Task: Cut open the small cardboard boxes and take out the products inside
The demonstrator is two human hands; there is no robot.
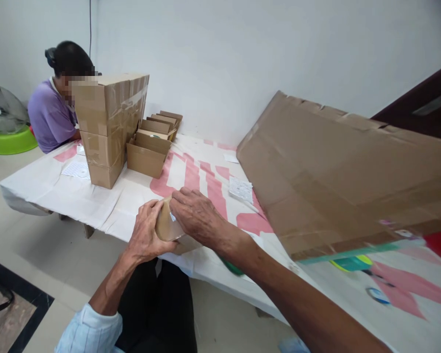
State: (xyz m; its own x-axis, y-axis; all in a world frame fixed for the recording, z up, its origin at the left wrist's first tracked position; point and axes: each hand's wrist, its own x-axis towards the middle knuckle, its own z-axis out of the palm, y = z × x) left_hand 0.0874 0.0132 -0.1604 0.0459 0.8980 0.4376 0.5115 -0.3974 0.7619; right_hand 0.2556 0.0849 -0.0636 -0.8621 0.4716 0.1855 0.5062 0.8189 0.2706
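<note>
A small brown cardboard box [163,220] is tilted at the near edge of the table, between my two hands. My left hand [149,233] is closed around its left end, with the thumb along the lower side. Across the top lies my right hand [194,215], its fingers curled and pressed together against the box. A small pale bluish-white piece [172,216] shows beside the right fingers; I cannot tell whether it is tape or a label. Part of the box is hidden behind the right hand and wrist.
Stacked taped cartons [110,127] stand at the left, with several open boxes [149,152] behind them. A large cardboard sheet [353,181] leans at the right. Papers [240,189] and a tape roll [378,295] lie on the cloth. Another person [51,113] sits beyond the cartons, near a fan [3,110].
</note>
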